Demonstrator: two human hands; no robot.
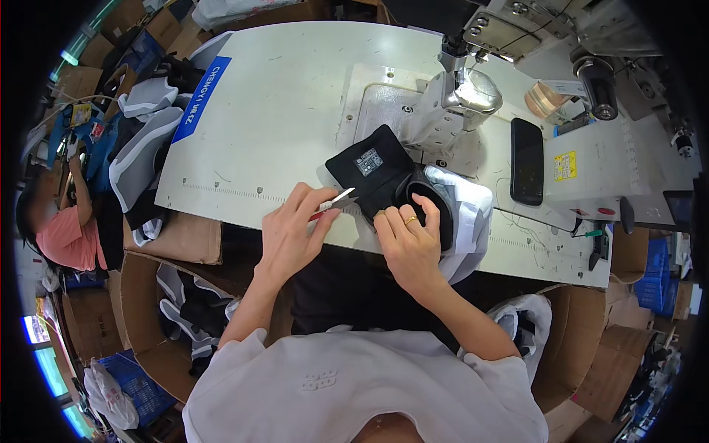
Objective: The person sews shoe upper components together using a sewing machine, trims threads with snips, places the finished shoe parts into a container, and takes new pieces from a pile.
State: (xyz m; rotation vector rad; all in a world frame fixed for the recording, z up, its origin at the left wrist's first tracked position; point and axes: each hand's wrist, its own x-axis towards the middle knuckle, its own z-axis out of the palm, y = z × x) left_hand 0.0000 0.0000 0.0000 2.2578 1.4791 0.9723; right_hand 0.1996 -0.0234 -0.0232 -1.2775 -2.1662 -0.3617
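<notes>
black workpiece [380,184], red-handled snips [325,207], white tabletop [288,111], blue sticker [201,100], gold ring [411,218]

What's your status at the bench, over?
Left grip: red-handled cutter, tip near black piece. Right grip: holding that piece. Sewing machine close beyond.

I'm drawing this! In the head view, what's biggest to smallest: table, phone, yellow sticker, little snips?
1. Table
2. Phone
3. Yellow sticker and little snips: can't rank; the left hand partly hides the snips.
</notes>
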